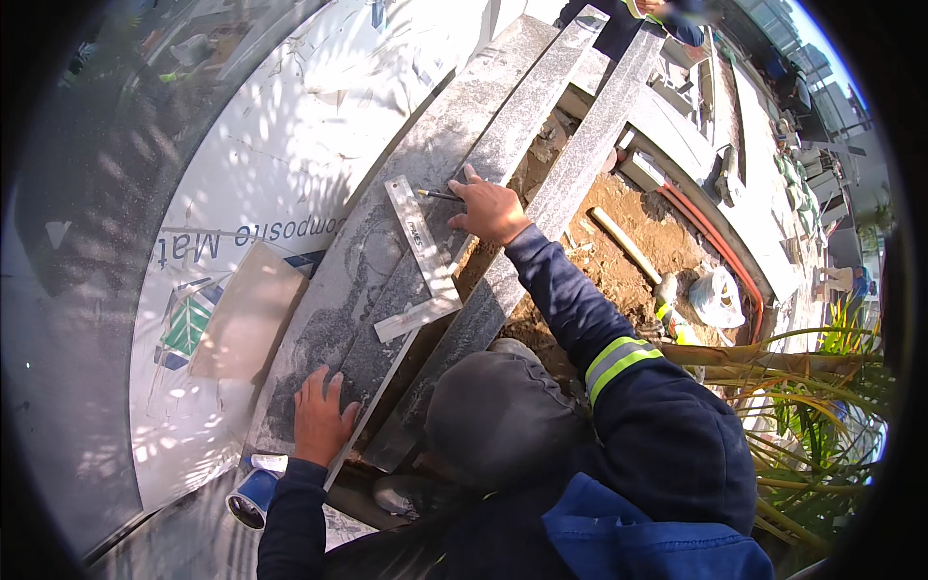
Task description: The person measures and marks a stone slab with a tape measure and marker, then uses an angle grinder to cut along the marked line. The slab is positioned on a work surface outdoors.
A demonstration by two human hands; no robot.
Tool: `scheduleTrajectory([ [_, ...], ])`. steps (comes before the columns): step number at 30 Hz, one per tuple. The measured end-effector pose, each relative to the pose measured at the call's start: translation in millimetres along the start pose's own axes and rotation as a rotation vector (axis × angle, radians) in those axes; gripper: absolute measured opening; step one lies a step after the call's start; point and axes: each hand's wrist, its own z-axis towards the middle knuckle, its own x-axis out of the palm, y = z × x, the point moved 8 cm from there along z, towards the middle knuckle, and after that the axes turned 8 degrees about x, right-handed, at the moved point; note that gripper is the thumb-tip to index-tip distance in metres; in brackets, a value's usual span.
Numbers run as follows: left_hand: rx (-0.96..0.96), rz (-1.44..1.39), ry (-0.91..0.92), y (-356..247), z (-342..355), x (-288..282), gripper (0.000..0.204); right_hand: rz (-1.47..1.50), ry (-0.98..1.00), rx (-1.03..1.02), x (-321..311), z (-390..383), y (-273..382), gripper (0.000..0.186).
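Observation:
My left hand (322,418) lies with fingers spread on the near end of a grey stone slab (319,338). Farther along, my right hand (491,209) rests at the edge of a long grey strip (522,97), a pencil (440,195) between its fingers pointing left. Between the hands, a metal try square (418,237) lies across the grey pieces, its long arm reaching away and its short arm nearer my left hand. Right of it runs a narrow gap, then a second long grey strip (590,135).
Left of the slab is white printed sheeting (280,164) with a brown board (249,309). A blue-and-white roll (253,498) sits beside my left forearm. Right lie dug soil (638,213), a wooden handle (623,242), orange pipes (720,242) and palm leaves (812,425). Another person (628,29) is at the far end.

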Motion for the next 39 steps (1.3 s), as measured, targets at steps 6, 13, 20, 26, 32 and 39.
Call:
scheduleTrajectory([
  [6, 0.048, 0.056, -0.124, 35, 21, 2, 0.054, -0.345, 0.126, -0.226, -14, 5, 22, 0.126],
  [13, -0.174, 0.029, -0.355, 114, 73, 20, 0.058, -0.516, 0.119, -0.397, 0, 11, 11, 0.123],
  [20, -0.324, 0.025, -0.421, 124, 73, 45, 0.059, -0.697, 0.273, -0.316, 5, 24, 30, 0.119],
  [26, -0.329, -0.011, -0.435, 123, 66, 43, 0.06, -0.782, 0.34, -0.188, 12, 23, 33, 0.115],
  [32, -0.299, -0.05, -0.44, 123, 69, 40, 0.063, -0.754, 0.351, -0.111, 10, 20, 25, 0.12],
  [39, -0.344, 0.001, -0.354, 122, 73, 35, 0.064, -0.647, 0.354, -0.176, 14, 24, 27, 0.118],
])
